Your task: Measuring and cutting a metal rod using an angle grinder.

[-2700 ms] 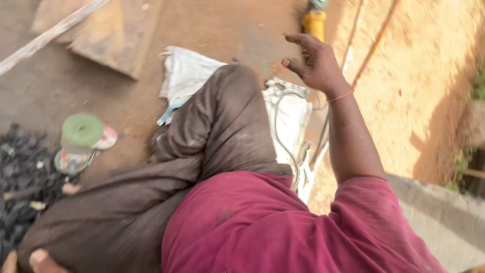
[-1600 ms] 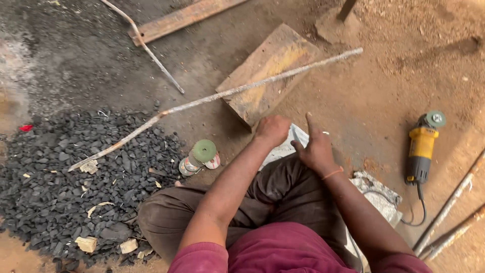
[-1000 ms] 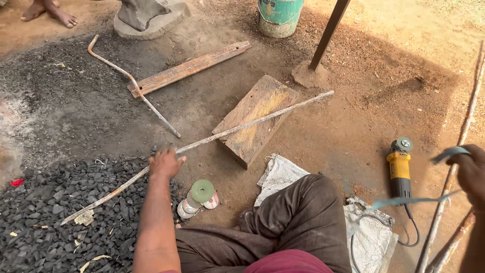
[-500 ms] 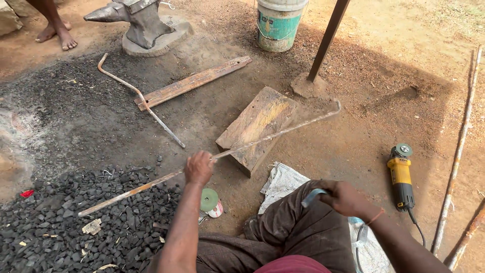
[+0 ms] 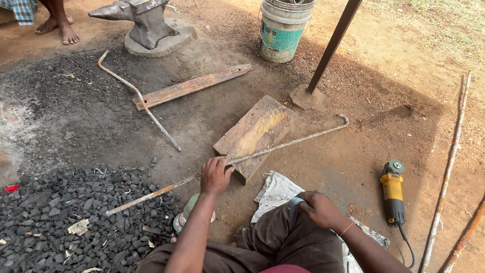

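Two hands: left hand [image 5: 215, 176] fingers gripping one long rod [image 5: 283, 146], right hand [image 5: 317, 208] closed on blue strip [image 5: 295, 201]

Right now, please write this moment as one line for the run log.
left hand: gripping long metal rod | rod: lies across wooden block | right hand: on knee, holding small bluish item | angle grinder: on ground

Left hand [image 5: 216, 176] hides part of the rod [image 5: 283, 145].
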